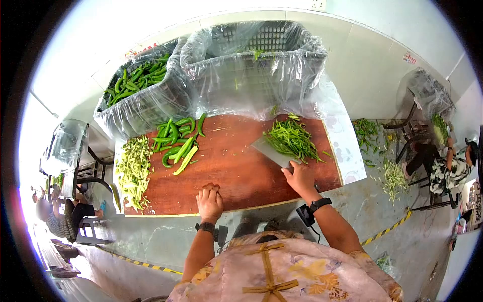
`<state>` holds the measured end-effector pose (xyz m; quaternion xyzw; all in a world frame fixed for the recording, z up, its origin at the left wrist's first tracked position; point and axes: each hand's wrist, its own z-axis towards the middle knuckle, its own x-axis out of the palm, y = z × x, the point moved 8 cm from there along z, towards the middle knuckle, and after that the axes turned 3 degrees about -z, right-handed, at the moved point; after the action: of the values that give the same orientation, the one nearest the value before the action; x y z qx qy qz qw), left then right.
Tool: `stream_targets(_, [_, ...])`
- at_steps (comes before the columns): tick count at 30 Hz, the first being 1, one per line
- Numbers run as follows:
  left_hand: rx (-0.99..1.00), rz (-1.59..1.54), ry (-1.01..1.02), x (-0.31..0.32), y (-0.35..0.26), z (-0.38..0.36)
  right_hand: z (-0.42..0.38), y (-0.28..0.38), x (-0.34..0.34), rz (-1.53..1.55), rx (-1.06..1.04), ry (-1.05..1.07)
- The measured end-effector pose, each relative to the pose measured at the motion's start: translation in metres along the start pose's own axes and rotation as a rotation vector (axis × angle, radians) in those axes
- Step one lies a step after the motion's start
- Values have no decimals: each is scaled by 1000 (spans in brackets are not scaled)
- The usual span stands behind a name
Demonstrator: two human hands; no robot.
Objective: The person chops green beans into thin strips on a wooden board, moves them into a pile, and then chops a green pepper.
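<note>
Right hand [300, 178] is closed on a cleaver [272, 152], blade against the cut strips [292, 138] just ahead; left hand [209, 201] is curled, empty, on the board [236, 176], whole peppers [178, 138] farther forward-left.

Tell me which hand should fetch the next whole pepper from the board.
Probably left: the left hand rests free on the board, nearer the whole peppers. The right hand grips the cleaver beside the sliced pile.

cleaver [272, 152] | flat steel blade, tilted | on board, edge against sliced green pepper strips [292, 138]
</note>
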<state>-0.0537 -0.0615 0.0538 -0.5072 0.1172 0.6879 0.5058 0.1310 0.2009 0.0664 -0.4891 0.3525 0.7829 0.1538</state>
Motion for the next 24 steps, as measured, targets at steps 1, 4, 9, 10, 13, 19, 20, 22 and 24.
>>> stream_targets(1, [-2, 3, 5, 1, 1, 0, 5, -2, -5, -23, -27, -37])
stream_targets(4, [-1, 5, 6, -1, 1, 0, 17, -8, -21, -33, 18, -57])
stream_targets(9, [-7, 10, 9, 2, 3, -2, 46, -22, -47, 174, 146, -31])
stream_targets(10, [-6, 11, 2, 1, 2, -1, 48, -19, -59, 190, 172, -91])
stream_targets(13, [2, 0, -12, -1, 1, -1, 57, -60, -24, 425, 369, 100])
stream_targets(19, [-10, -9, -13, 0, 3, -2, 31, -56, -19, 628, 407, 158])
stream_targets(20, [-23, 8, 7, 1, 6, -3, 23, -43, -21, 704, 355, 188])
stream_targets(22, [-43, -24, 16, 2, 9, -4, 7, -21, -19, 795, 282, 241])
stream_targets(24, [-53, -46, -6, 0, 10, -4, -13, -12, -9, 574, 244, 384])
